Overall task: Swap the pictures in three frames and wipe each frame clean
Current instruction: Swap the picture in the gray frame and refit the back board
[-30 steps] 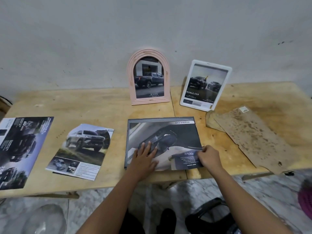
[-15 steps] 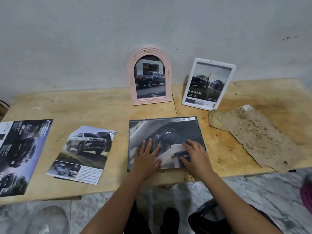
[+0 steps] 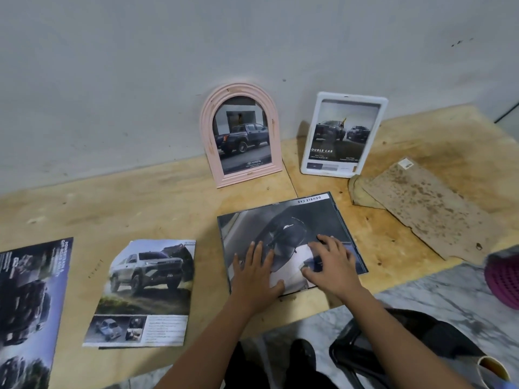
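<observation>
The dark frame [image 3: 309,217] lies flat beneath spread fingers [image 3: 259,252] of left hand [image 3: 254,276] and right hand [image 3: 331,265].

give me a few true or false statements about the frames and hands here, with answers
1. The pink arched frame stands upright by the wall. True.
2. The white frame lies face down. False: it stands upright, its picture facing out.
3. The left hand and right hand both rest on the dark flat frame. True.
4. The silver truck picture lies to the right of the dark flat frame. False: it lies to its left.
</observation>
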